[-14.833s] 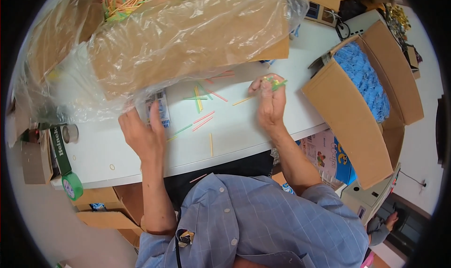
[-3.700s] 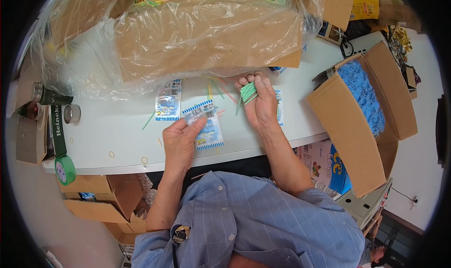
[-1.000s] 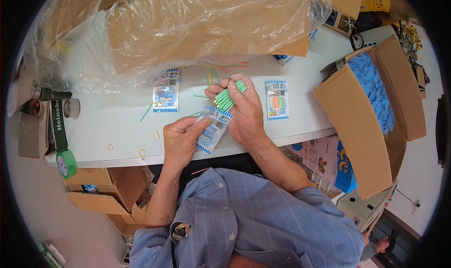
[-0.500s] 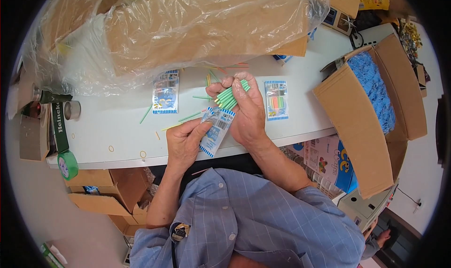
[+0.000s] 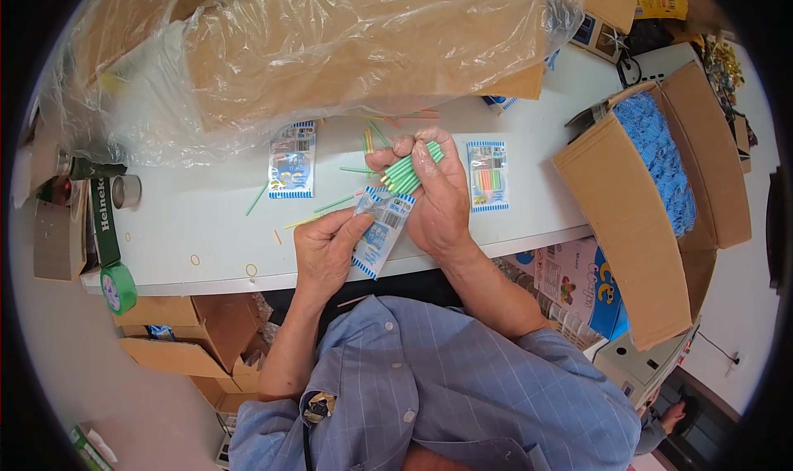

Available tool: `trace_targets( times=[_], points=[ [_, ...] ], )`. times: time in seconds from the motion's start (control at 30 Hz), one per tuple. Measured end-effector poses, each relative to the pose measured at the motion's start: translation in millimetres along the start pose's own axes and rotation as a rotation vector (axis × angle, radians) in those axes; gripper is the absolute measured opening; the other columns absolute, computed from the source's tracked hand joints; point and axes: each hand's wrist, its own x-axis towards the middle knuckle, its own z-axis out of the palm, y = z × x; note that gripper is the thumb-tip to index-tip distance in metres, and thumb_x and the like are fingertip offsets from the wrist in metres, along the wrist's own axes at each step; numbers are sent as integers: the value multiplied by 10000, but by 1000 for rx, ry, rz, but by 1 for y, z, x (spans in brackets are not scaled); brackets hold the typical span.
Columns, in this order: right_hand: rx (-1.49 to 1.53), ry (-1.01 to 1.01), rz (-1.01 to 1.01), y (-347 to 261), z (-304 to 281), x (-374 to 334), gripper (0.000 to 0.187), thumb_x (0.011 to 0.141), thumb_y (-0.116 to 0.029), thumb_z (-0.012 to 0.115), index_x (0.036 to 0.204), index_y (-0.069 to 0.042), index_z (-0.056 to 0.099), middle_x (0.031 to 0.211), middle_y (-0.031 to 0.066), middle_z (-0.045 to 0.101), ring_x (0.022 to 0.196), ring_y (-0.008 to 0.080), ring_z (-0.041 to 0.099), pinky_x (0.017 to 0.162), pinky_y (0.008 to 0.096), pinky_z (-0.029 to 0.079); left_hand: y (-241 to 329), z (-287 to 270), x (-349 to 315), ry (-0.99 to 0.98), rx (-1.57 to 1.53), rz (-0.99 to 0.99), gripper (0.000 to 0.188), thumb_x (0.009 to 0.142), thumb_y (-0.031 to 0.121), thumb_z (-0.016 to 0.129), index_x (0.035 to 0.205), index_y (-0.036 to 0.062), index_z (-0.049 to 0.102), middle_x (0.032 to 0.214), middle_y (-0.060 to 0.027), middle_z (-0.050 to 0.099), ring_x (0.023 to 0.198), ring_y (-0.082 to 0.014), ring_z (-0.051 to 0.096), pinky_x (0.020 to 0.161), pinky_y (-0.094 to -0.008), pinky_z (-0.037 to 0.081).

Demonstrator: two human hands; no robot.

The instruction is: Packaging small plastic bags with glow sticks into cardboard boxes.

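Note:
My left hand (image 5: 327,244) pinches a small clear and blue-edged plastic packet (image 5: 382,238), tilted, near the table's front edge. Against the packet's upper end lies a bundle of thin green tube-like sticks (image 5: 410,171), gripped in my right hand (image 5: 442,198) between thumb and fingers. Whether any stick's end is inside the packet, I cannot tell. To the left lies a similar packet (image 5: 292,161), and to the right another packet (image 5: 488,176) with coloured sticks showing through. Several loose sticks (image 5: 334,204) in green, yellow and pink are scattered around my hands.
A large cardboard box (image 5: 363,49) draped in clear plastic stands along the far side of the white table (image 5: 223,223). At right, an open carton (image 5: 636,231) holds blue packets (image 5: 657,161). Green tape (image 5: 119,289) and a metal-coloured roll (image 5: 125,192) sit at the left edge.

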Motion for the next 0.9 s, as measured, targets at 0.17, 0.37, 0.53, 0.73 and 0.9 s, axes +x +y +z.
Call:
trace_targets(
  times=[0.17,0.37,0.53,0.73,0.9],
  points=[
    [-67,-45,-24,2,-2,-2,137,1033,-120,460,1170,-104,456,1008,66,565,1064,266,648,950,447,540,-1,0,1,1,-46,-7,252,936,178,701,1067,-35,729,809,-3,680,697,-43,542,624,-199,446],
    [-133,-109,-15,1,-6,-2,154,1022,-116,469,1173,-89,462,983,81,562,1018,269,658,1044,519,461,-4,-3,0,-13,-61,-22,225,932,132,701,1082,-33,726,852,-25,702,740,-50,569,657,-207,481],
    [-199,-152,20,-2,-6,-3,157,1040,-169,428,1134,-60,489,941,90,577,999,291,665,1031,508,468,-4,-1,1,11,-42,5,228,930,119,700,1096,-35,720,873,-29,704,749,-54,574,671,-205,485],
    [-244,-35,70,4,-8,-5,264,1058,-236,383,1077,-20,535,947,118,615,1068,319,646,974,455,496,-9,8,3,117,-127,-17,232,934,124,698,1103,-35,716,892,-32,703,774,-56,584,697,-203,484],
    [-829,-139,-4,-2,-10,-6,363,1044,-243,411,1211,29,585,1186,180,627,1131,273,604,1005,366,445,-19,19,2,204,-259,26,248,945,138,688,1104,-52,700,914,-32,693,796,-55,579,720,-197,473]
  ],
)
